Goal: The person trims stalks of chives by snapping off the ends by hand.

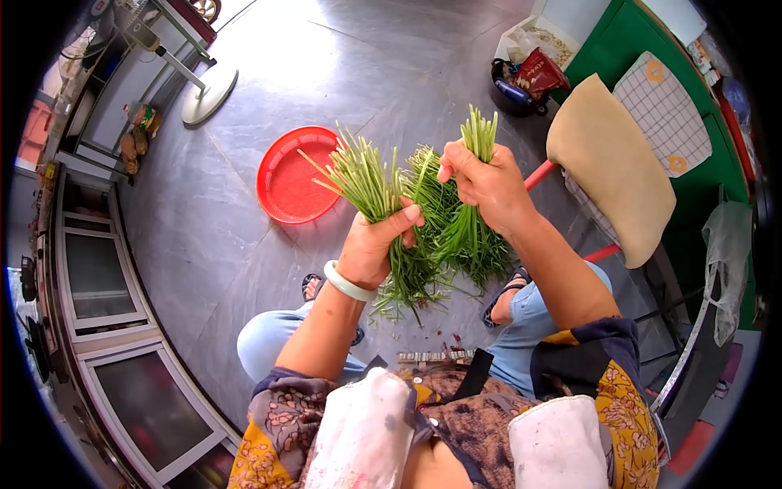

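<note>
My left hand (376, 240) is closed round a thick bunch of garlic chives (366, 175), cut pale ends up and dark green leaves hanging below the fist. A smaller bunch of chives (479, 134) is gripped in my right hand (489, 181), its stem ends pointing up and its leaves trailing down. Between and below both hands, a heap of chives (472, 244) lies on the floor, with loose bits scattered nearer my feet. A red plastic basket (270, 196) sits on the floor left of my left hand.
A cushioned chair (607, 167) with red legs stands at the right before a green cabinet (601, 41). Behind it are a white box (562, 50) and a red packet (539, 75). At the upper left is a fan's round base (210, 94); glass-fronted cabinets (102, 277) line the left side.
</note>
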Motion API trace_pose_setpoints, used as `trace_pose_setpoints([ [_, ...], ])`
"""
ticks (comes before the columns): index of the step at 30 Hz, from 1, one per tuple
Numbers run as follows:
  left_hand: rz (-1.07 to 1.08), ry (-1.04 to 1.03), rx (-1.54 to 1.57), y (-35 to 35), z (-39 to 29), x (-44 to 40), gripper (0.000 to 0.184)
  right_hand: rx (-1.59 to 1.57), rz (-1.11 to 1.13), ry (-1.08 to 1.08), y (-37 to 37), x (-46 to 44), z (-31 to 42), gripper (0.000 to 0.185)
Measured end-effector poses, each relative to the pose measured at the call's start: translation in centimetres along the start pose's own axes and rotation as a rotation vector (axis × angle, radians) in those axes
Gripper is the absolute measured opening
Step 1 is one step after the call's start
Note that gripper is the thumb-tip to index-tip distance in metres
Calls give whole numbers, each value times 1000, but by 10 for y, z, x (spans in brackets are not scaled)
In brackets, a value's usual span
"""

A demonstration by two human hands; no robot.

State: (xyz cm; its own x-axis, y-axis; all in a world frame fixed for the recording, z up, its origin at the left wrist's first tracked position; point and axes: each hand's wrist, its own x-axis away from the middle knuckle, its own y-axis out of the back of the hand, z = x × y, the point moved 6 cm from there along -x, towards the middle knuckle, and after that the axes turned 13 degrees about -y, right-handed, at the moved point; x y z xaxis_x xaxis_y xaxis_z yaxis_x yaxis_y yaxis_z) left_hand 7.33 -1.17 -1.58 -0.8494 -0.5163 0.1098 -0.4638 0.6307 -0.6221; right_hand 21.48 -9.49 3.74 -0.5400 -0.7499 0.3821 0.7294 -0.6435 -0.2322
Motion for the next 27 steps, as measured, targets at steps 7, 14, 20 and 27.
trace_pose_setpoints([
  [7,30,29,-20,0,4,0,18,13,185,-24,-20,5,-18,18],
  [14,80,117,-115,-2,-1,4,19,-241,7,150,13,-7,13,21],
  [20,118,247,-120,4,12,12,22,-421,-196,321,83,-6,59,22],
  [27,141,246,-109,9,15,13,17,-431,-249,369,116,1,70,21],
])
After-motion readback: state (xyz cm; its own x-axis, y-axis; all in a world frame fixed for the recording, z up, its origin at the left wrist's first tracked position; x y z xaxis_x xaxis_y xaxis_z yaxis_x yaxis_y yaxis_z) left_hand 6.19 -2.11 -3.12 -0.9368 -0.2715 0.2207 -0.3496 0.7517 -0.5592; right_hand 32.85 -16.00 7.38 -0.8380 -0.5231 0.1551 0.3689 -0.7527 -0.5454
